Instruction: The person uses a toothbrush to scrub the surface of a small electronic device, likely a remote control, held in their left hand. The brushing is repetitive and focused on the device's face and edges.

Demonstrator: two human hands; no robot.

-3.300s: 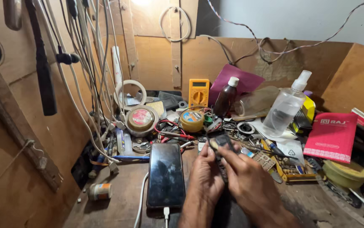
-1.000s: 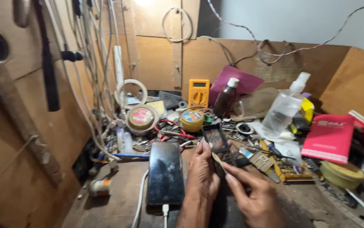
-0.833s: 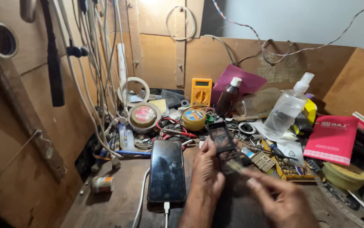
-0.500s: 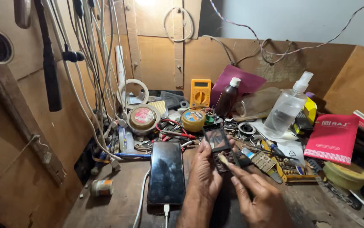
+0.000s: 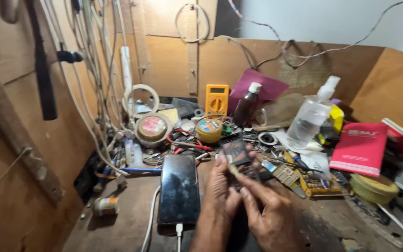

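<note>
We pinch a small dark panel (image 5: 235,153) upright in our left hand (image 5: 221,186); our right hand (image 5: 267,215), its grip nearly closed, works a thin tool (image 5: 235,171) against it, with a plugged-in phone (image 5: 179,189) flat just left.

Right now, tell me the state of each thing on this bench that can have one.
Small dark panel: held up by left hand, right hand touching it.
Phone: flat, screen dark, white cable plugged in.
Brown bottle: upright, capped.
Spray bottle: leaning, nozzle on.
Yellow multimeter: propped upright.
</note>
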